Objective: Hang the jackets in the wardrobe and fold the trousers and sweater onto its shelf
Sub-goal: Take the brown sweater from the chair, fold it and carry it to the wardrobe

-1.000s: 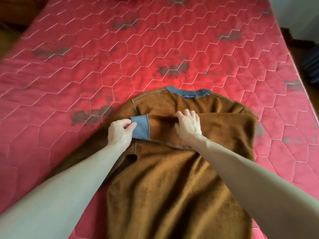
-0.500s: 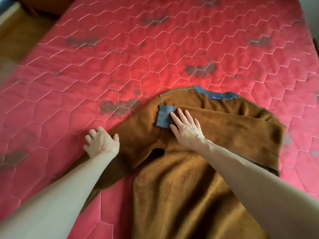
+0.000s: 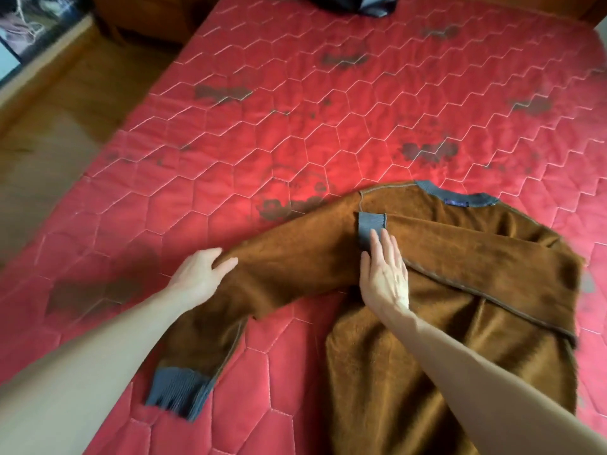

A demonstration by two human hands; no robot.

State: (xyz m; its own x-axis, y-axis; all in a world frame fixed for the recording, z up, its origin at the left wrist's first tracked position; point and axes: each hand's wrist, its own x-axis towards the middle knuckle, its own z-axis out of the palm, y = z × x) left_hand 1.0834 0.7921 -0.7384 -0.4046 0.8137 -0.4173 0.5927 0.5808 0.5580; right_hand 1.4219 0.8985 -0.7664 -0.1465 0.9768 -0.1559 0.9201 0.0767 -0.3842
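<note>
Brown fleecy sweater (image 3: 410, 339) lies spread on the red quilted mattress (image 3: 295, 126), neck toward the far side, its grey collar (image 3: 460, 197) at the far edge of the garment. One sleeve is folded across the chest, ending in a grey cuff (image 3: 368, 226) left of centre. The right hand (image 3: 386, 277) lies flat on the sweater, fingers straight and together, fingertips touching the near edge of that cuff; it grips nothing. The other sleeve (image 3: 262, 274) extends left and near across the mattress, ending in a second grey cuff (image 3: 179, 397) at the near left. The left hand (image 3: 200, 274) rests at the far-left edge of this sleeve, about midway along it, fingers loosely bent onto the fabric; whether it holds the cloth cannot be told. A dark garment (image 3: 348, 4) lies at the far edge of the mattress. Wooden floor (image 3: 65, 103) shows to the left.
</note>
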